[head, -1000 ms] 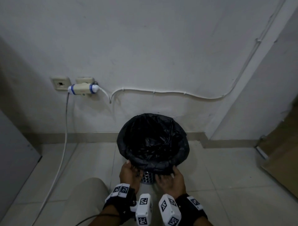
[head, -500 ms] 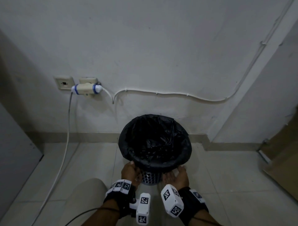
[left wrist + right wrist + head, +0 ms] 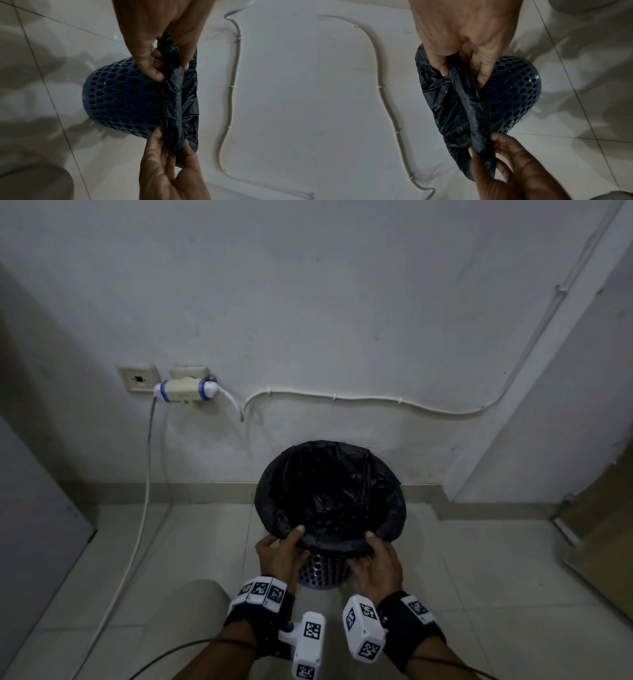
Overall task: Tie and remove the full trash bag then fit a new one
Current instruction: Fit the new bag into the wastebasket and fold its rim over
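A blue perforated bin point(image 3: 322, 571) stands on the tiled floor against the wall. It is lined with a black trash bag point(image 3: 329, 494) whose mouth is folded over the rim. My left hand point(image 3: 291, 539) pinches the near-left fold of the bag, thumb on top. My right hand point(image 3: 371, 546) pinches the near-right fold the same way. In the left wrist view my left hand point(image 3: 172, 71) squeezes crumpled bag film point(image 3: 180, 102) beside the bin point(image 3: 120, 97). The right wrist view has my right hand point(image 3: 464, 76) gripping the bag point(image 3: 453, 111) next to the bin point(image 3: 513, 94). What the bag contains is too dark to see.
A wall socket with a plug adapter point(image 3: 183, 392) sits up left; a white cable point(image 3: 376, 402) runs along the wall and another cable point(image 3: 144, 508) drops to the floor. A grey panel point(image 3: 34, 508) stands left, a wooden door point(image 3: 599, 542) right. My knee point(image 3: 191, 611) is near left.
Both hands have come up from under the bag's overhang on the bin's near side. Their thumbs now lie over the rim and pinch the folded film.
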### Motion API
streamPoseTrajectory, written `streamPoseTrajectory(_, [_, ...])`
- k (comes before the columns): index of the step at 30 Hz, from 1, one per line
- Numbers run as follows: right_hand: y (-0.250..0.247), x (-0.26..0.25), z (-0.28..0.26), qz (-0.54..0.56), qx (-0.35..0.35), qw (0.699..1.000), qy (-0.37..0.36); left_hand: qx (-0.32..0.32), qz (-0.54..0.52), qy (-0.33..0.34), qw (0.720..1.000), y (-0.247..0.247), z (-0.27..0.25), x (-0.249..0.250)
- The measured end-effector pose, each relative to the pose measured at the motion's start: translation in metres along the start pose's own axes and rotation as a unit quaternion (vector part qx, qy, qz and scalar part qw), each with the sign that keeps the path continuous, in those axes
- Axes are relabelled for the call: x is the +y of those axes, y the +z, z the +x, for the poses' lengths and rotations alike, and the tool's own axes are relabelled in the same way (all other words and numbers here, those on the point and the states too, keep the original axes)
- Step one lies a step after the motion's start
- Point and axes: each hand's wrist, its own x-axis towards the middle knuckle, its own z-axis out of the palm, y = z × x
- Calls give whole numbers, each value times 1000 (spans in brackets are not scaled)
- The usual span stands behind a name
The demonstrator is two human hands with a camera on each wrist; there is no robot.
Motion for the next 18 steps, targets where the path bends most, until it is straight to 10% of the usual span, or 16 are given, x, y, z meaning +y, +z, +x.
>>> streamPoseTrajectory(18, [10, 6, -11, -43, 30, 997, 61, -101, -26, -46, 993, 3, -13, -13])
